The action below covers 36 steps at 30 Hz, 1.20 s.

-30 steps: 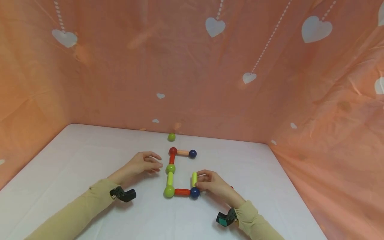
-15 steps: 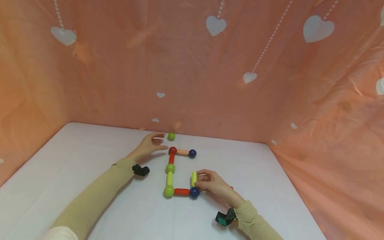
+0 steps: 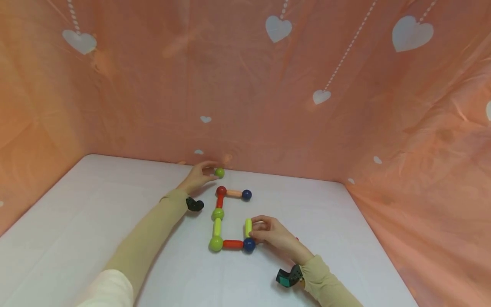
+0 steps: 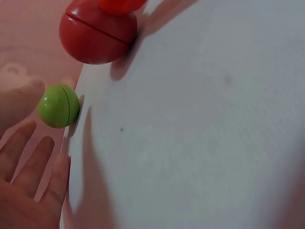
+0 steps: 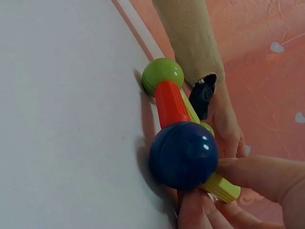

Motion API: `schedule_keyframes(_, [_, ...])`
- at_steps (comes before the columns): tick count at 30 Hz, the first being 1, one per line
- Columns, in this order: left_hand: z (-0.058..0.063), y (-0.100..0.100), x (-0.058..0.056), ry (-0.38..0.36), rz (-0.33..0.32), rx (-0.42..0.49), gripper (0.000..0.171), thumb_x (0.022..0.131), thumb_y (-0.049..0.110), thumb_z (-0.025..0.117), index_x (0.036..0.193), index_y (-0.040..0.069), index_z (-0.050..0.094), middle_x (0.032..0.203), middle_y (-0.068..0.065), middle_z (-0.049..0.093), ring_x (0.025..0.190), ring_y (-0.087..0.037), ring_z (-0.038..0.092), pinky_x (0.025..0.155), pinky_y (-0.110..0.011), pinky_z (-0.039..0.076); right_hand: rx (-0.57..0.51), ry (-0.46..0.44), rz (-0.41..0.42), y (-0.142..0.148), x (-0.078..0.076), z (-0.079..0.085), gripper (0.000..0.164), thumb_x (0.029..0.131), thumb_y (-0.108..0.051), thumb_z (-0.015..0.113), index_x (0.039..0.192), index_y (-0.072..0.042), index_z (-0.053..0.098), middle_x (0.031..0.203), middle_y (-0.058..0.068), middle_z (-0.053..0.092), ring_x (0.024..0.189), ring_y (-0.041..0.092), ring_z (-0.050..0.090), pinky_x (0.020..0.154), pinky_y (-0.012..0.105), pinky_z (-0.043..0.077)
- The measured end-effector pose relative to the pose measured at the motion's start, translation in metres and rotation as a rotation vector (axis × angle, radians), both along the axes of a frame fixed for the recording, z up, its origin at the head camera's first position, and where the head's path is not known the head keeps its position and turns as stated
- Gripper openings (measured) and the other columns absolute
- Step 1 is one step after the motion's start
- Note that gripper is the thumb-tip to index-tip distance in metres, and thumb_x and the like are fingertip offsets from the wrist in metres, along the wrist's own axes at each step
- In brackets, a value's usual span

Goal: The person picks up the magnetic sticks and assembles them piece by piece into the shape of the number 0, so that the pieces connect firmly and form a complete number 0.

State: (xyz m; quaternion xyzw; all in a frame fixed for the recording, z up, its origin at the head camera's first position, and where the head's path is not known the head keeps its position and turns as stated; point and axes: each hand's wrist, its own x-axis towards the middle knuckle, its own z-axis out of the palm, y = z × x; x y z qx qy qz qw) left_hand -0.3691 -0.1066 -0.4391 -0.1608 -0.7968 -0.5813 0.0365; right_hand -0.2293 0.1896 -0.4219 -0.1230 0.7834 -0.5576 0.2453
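A loose green ball (image 3: 220, 172) lies near the table's back edge. My left hand (image 3: 197, 176) is at its left side, thumb and fingers spread about it; in the left wrist view the fingers (image 4: 33, 162) are straight. My right hand (image 3: 274, 235) pinches an upright-pointing yellow-green magnetic rod (image 3: 248, 228), whose near end meets a dark blue ball (image 3: 249, 244). From there a red rod (image 3: 232, 244) runs left to a green ball (image 3: 216, 243). A second yellow-green rod (image 3: 217, 227), another green ball (image 3: 218, 214) and a short red rod (image 3: 220, 201) lead back to a red ball (image 3: 221, 191).
A peach rod (image 3: 234, 193) joins the red ball to a second dark blue ball (image 3: 246, 195). Something small and red (image 3: 297, 239) shows behind my right wrist, mostly hidden. An orange cloth (image 3: 245, 98) with white hearts stands behind the white table (image 3: 307, 209).
My left hand has moved back and right, from beside the middle green ball to the loose green ball. My right hand has stayed on the yellow-green rod.
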Motion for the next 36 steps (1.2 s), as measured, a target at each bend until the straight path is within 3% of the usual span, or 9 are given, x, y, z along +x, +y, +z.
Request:
schedule_keyframes(8, [0.003, 0.009, -0.002, 0.010, -0.004, -0.056, 0.042, 0.086, -0.002, 0.068, 0.126, -0.004, 0.057, 0.126, -0.020, 0.057, 0.112, -0.034, 0.055, 0.096, -0.042, 0.046, -0.009, -0.013, 0.008, 0.000, 0.000, 0.002, 0.047, 0.091, -0.017, 0.067, 0.129, 0.002, 0.047, 0.105, 0.011, 0.066, 0.087, 0.017, 0.061, 0.077, 0.031, 0.054])
schedule_keyframes(14, [0.003, 0.011, -0.001, -0.032, 0.019, -0.096, 0.038, 0.082, 0.002, 0.074, 0.119, -0.001, 0.063, 0.117, -0.015, 0.062, 0.107, -0.030, 0.058, 0.095, -0.039, 0.047, -0.014, 0.000, 0.012, 0.001, -0.002, 0.000, 0.046, 0.090, -0.015, 0.067, 0.128, 0.004, 0.048, 0.103, 0.011, 0.067, 0.086, 0.017, 0.062, 0.077, 0.030, 0.055])
schedule_keyframes(22, [-0.001, 0.008, 0.001, 0.033, 0.026, -0.107, 0.036, 0.081, 0.004, 0.076, 0.114, -0.004, 0.065, 0.112, -0.016, 0.065, 0.101, -0.029, 0.061, 0.091, -0.039, 0.050, -0.046, -0.006, 0.021, 0.000, -0.002, -0.002, 0.047, 0.090, -0.013, 0.067, 0.129, 0.006, 0.047, 0.104, 0.012, 0.066, 0.087, 0.016, 0.062, 0.078, 0.030, 0.055])
schedule_keyframes(28, [0.002, 0.000, 0.007, -0.015, 0.010, -0.007, 0.037, 0.083, 0.008, 0.076, 0.116, -0.001, 0.065, 0.113, -0.014, 0.064, 0.103, -0.028, 0.061, 0.092, -0.037, 0.049, -0.039, -0.014, 0.008, 0.000, -0.001, -0.002, 0.047, 0.090, -0.014, 0.067, 0.129, 0.004, 0.047, 0.105, 0.012, 0.066, 0.087, 0.017, 0.062, 0.077, 0.030, 0.054])
schedule_keyframes(36, [0.017, 0.001, 0.026, -0.097, -0.024, 0.091, 0.039, 0.082, 0.018, 0.078, 0.117, 0.006, 0.066, 0.114, -0.009, 0.064, 0.098, -0.024, 0.062, 0.080, -0.031, 0.055, -0.051, -0.017, -0.005, -0.001, 0.002, 0.000, 0.046, 0.091, -0.014, 0.067, 0.129, 0.002, 0.047, 0.107, 0.012, 0.065, 0.089, 0.017, 0.061, 0.077, 0.031, 0.054])
